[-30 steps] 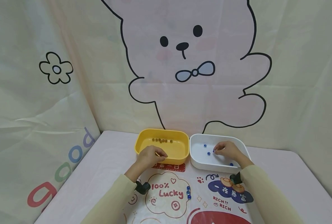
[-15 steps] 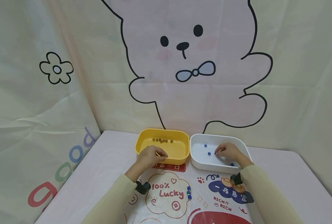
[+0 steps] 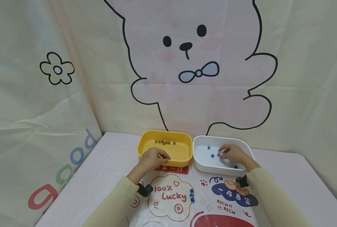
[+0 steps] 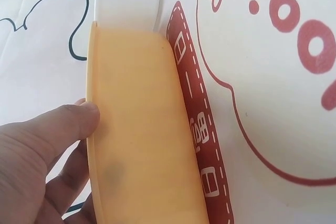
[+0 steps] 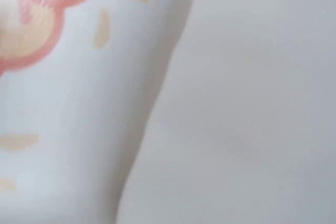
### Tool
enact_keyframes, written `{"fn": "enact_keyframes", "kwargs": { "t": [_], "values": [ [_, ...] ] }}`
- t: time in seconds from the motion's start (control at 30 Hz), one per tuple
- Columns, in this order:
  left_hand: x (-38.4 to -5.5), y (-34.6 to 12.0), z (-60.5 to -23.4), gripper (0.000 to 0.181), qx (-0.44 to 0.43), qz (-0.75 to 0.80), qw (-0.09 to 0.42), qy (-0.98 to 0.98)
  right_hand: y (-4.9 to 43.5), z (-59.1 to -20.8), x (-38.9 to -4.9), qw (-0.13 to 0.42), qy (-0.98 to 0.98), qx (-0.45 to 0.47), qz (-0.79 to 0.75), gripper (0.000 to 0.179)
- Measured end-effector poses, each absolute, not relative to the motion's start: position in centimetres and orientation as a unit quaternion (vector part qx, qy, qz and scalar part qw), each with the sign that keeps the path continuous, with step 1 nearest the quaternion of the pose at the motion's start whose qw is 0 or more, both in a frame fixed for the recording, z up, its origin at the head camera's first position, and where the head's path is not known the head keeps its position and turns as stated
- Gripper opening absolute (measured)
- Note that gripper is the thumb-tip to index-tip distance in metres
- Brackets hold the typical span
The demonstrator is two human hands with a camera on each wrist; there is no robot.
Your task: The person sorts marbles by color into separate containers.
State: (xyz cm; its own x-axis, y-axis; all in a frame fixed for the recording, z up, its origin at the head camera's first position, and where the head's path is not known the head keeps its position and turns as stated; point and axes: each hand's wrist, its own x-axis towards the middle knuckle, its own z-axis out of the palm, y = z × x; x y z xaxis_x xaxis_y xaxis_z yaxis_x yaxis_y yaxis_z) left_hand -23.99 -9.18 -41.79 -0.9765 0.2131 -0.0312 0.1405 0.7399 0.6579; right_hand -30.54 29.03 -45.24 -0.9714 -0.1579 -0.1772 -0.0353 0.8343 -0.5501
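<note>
My left hand [image 3: 151,158] holds the front rim of a yellow tray [image 3: 180,163]. In the left wrist view the thumb of that left hand [image 4: 37,156] lies on the outer side of the yellow tray [image 4: 142,114], with the fingers behind the wall. Over a white tray [image 3: 214,169] is my right hand [image 3: 235,154], thumb and forefinger spread beside a blue bead [image 3: 218,154]. Two more blue beads, one a nearer bead [image 3: 212,156] and one a farther bead [image 3: 209,148], lie to its left. A further blue bead [image 3: 235,167] is partly hidden by the front wall.
Several brown beads [image 3: 164,142] lie in the yellow tray's back half. A short column of blue beads [image 3: 192,195] rests on the printed table cover [image 3: 168,208]. The trays stand side by side against the back curtain [image 3: 185,107].
The right fingers have come off the blue bead and spread, and the hand has shifted slightly right. That bead now lies uncovered on the tray floor. The left hand stays put.
</note>
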Motion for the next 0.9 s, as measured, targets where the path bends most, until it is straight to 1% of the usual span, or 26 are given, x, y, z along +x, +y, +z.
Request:
{"fn": "enact_keyframes", "kwargs": {
  "t": [0.27,0.57,0.9],
  "values": [
    [-24.0,-9.3,-41.7,0.004,0.101,0.343,0.05,0.933,28.5,-43.4,-28.9,0.097,0.955,-0.094,-0.265,0.045],
    [-23.9,-9.4,-41.8,0.004,0.106,0.348,0.051,0.93,28.2,-41.9,-27.1,0.066,0.953,-0.127,-0.267,0.046],
    [-23.9,-9.3,-41.8,0.005,0.1,0.355,0.056,0.928,27.2,-39.9,-24.8,0.035,0.956,-0.122,-0.264,0.043]
  ]
}}
